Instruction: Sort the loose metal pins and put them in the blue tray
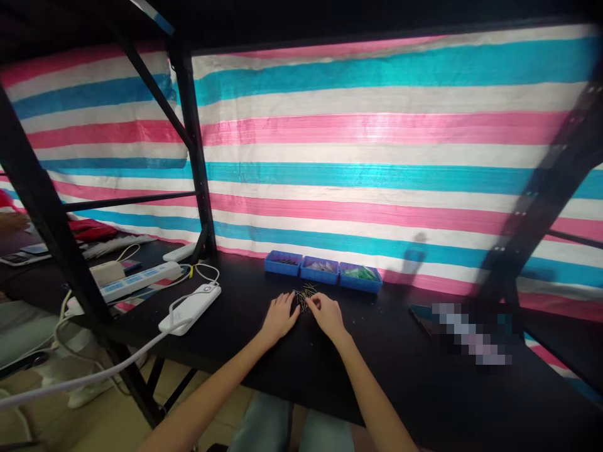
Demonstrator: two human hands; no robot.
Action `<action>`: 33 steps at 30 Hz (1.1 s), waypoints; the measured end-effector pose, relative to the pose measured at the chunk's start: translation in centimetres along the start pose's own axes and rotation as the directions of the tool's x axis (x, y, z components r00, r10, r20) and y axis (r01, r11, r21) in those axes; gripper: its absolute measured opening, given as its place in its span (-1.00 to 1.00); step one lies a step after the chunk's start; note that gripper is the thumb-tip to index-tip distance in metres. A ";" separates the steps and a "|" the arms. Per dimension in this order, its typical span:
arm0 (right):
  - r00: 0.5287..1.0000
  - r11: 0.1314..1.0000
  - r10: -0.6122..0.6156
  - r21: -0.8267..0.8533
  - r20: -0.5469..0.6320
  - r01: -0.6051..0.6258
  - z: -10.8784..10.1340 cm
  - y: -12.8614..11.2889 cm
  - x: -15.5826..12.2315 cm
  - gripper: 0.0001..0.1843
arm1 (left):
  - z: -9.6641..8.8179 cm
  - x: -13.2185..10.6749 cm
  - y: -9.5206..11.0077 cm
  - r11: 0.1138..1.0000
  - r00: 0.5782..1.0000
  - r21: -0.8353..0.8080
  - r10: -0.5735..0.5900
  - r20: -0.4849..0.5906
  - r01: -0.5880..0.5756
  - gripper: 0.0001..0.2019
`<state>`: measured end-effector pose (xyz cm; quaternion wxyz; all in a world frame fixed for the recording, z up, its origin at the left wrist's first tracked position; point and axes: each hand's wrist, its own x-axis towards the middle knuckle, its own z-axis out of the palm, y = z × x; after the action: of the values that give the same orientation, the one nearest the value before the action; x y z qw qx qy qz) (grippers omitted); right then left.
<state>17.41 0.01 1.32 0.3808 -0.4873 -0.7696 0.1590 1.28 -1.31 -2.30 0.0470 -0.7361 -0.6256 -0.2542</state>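
Observation:
A small heap of thin wire-like pins (pixel 305 294) lies on the black table (pixel 367 370) in front of me. My left hand (pixel 279 316) rests palm down just left of the heap, fingers stretched toward it and touching its edge. My right hand (pixel 326 314) sits just right of the heap with its fingertips pinched together at the pins; what they hold is too small to see. Behind the heap stand three small blue trays (pixel 323 270) in a row, the right one holding green pieces.
A white power bank (pixel 190 308) with a cable lies at the left, next to a white power strip (pixel 141 280). Black rack posts (pixel 193 144) rise at left and right. A striped tarp (pixel 377 144) backs the table. A dark flat device (pixel 426 317) lies right.

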 end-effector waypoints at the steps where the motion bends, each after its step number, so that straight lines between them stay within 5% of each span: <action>1: 1.000 1.000 0.009 0.005 -0.009 -0.009 0.0 0.0 0.0 -0.73 | -0.2 0.0 0.1 1.000 1.000 -0.004 0.004 -0.003 -0.004 -0.54; 7: 0.993 0.992 0.104 0.077 -0.047 -0.101 -0.1 0.1 0.2 -0.75 | -2.1 -0.6 1.5 0.992 0.994 -0.073 0.101 -0.030 -0.103 -0.65; 14: 0.990 0.801 0.143 0.589 -0.016 -0.106 1.2 -0.1 1.1 -0.62 | -3.0 -1.0 2.1 0.883 0.952 -0.358 0.297 -0.075 -0.304 -0.67; 20: 0.989 0.640 0.148 0.760 0.029 -0.118 2.5 1.1 2.9 -0.63 | -1.5 1.5 1.1 0.810 0.981 -0.559 0.105 -0.162 -0.178 -0.65; 27: 0.997 0.704 0.000 0.708 0.082 -0.058 1.6 1.6 6.7 -0.67 | 0.5 5.4 0.7 0.650 0.963 -0.748 -0.092 -0.254 -0.135 -0.69; 33: 0.971 0.769 -0.137 0.639 0.195 -0.020 1.7 0.0 9.8 -0.71 | -0.7 6.9 -0.9 0.482 0.925 -0.870 -0.277 -0.261 -0.101 -0.74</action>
<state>13.86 8.76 4.37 0.4362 -0.2835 -0.7239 0.4532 0.85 4.78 1.07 -0.2294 -0.5620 -0.4270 -0.6703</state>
